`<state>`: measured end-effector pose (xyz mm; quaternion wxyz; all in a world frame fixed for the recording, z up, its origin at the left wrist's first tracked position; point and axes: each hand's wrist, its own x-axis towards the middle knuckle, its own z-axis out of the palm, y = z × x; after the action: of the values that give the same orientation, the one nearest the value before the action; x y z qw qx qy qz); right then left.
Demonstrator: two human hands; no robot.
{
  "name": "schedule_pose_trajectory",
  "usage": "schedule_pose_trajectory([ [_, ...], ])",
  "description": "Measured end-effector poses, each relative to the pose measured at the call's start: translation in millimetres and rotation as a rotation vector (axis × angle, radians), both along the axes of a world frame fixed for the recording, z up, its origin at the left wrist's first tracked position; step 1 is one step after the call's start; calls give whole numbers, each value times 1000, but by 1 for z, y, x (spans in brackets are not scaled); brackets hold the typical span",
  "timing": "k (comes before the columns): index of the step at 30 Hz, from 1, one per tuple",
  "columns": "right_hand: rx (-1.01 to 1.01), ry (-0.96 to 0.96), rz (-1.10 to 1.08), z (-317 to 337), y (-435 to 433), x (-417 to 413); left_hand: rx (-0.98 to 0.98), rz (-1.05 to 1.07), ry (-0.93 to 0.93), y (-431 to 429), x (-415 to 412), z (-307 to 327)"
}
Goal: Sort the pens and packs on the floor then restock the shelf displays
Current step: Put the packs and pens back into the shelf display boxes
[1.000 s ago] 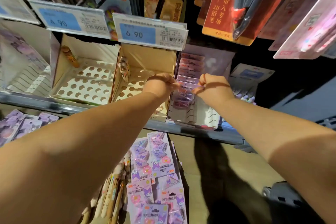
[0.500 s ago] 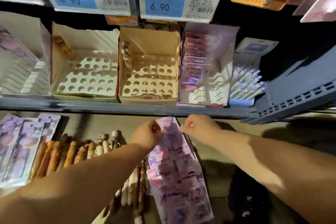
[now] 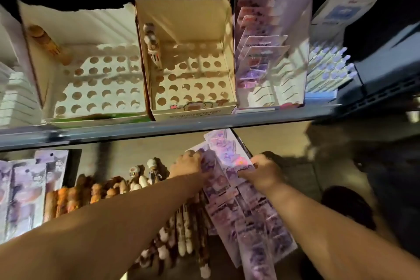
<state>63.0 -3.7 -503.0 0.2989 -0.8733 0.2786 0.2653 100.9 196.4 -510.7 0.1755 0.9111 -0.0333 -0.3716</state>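
Several purple character packs (image 3: 229, 166) lie overlapped on the floor below the shelf edge. My left hand (image 3: 187, 163) grips the left side of the top packs. My right hand (image 3: 261, 171) grips their right side. Brown and white novelty pens (image 3: 100, 191) lie in rows to the left and beneath my left forearm. On the shelf, a purple display box (image 3: 291, 70) holds several of the same packs (image 3: 256, 52) in slots. Two holed pen boxes (image 3: 188, 84) (image 3: 95, 84) each hold one pen.
More purple packs (image 3: 25, 188) lie on the floor at far left. A box of blue-capped pens (image 3: 329, 70) stands on the shelf at right. The grey shelf edge (image 3: 159, 129) runs across above my hands. A dark plastic shelf part (image 3: 386, 88) juts out at right.
Both hands came down from the purple display box on the shelf to the pile of packs on the floor and took hold of the top packs. The view tilted downward.
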Motion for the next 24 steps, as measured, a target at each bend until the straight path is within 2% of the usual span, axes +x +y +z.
schedule_pose_trajectory([
  [4, 95, -136, -54, -1, 1, -6, -35, 16, -29, -1, 4, 2],
  [7, 213, -171, -87, 6, -6, -13, -138, 44, -43, -4, 3, 10],
  [13, 510, -247, -397, 30, -21, -24, -326, 72, -188, -9, 1, 28],
  [17, 630, -218, -348, 45, -21, -17, -277, -29, -286, -10, 2, 34],
  [20, 677, -200, -288, 48, -17, -10, -279, -199, -104, -3, 7, 36],
  [24, 592, -216, -285, 41, 3, -3, -428, -148, 167, 10, 6, 34],
])
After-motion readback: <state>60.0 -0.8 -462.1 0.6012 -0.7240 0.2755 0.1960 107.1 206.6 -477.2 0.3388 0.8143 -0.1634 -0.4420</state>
